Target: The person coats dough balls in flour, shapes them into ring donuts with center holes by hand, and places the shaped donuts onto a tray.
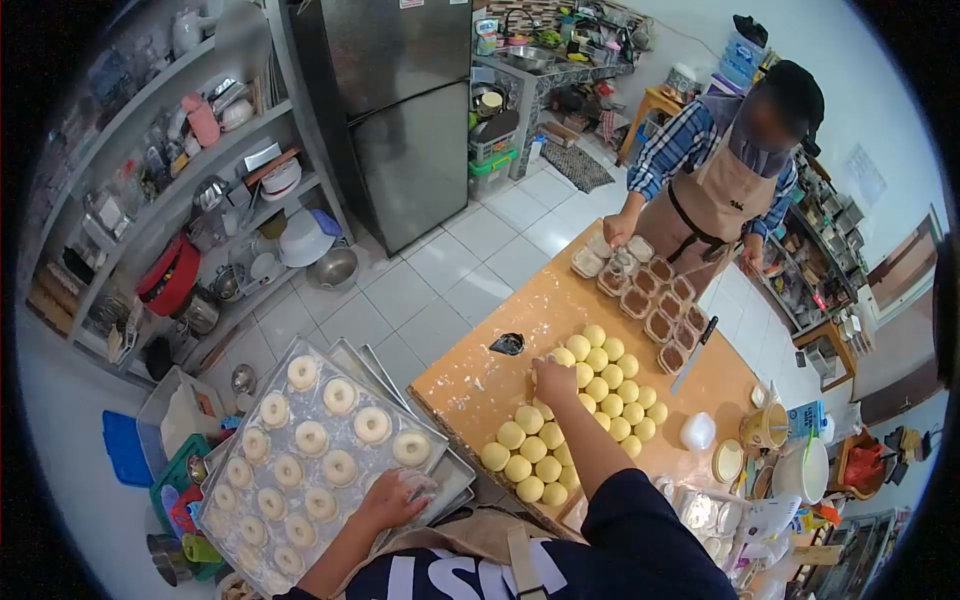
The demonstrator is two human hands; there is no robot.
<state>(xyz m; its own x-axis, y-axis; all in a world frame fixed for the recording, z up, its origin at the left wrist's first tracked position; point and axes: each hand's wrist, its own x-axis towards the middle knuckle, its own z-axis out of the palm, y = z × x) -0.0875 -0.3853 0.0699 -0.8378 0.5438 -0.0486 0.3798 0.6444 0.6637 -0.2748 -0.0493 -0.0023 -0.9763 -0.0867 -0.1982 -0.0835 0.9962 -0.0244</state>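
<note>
My right hand (556,380) reaches over the wooden table (470,365) and touches the yellow dough balls (512,434) at the upper left of their group. Its fingertips are hidden, so what it grips cannot be made out. Over the lower right corner of a floured tray (350,480) hovers my left hand (400,495), floury, its fingers bent; whether they hold anything is unclear. Rows of dough rings (339,467) lie on that tray. A small black object (508,344) rests on the floured tabletop left of the balls.
Across the table a person in an apron (735,175) handles small clear tubs (635,302) with brown contents. Near them lies a knife (695,353). Bowls and a yellow tub (765,426) crowd the right end. Shelves (200,155) and a fridge (400,120) stand behind.
</note>
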